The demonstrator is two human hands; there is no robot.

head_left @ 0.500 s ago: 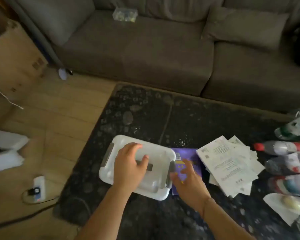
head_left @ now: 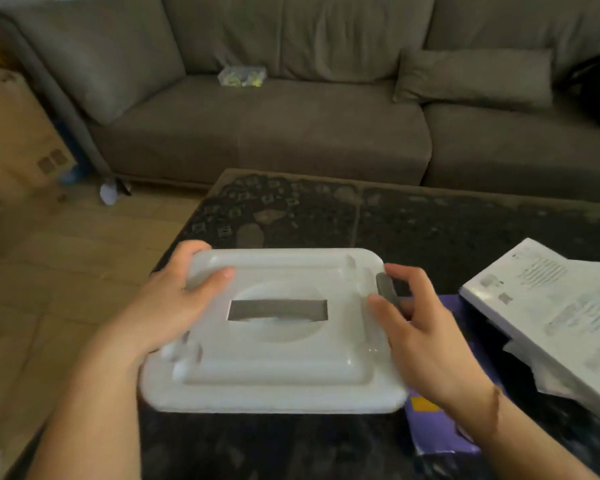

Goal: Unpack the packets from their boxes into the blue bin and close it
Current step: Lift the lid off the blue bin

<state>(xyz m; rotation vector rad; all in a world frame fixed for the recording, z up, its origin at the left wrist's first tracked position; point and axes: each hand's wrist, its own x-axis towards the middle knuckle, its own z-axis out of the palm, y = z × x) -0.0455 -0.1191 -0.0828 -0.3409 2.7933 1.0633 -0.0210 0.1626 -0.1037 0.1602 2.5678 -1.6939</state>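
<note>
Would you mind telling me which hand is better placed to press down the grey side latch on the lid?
The right hand: its fingers already touch the grey latch, while the left hand grips the lid's opposite edge.

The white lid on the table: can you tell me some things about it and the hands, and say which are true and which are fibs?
1. The left hand grips the left edge of the white lid. True.
2. The right hand lies flat in the middle of the lid. False: it is at the lid's right edge, fingers curled around the grey clip.
3. The lid has a grey rectangle in its middle. True.
4. A stack of white papers lies left of the lid. False: it lies to the right.
5. A purple box lies under the right forearm. True.
</note>
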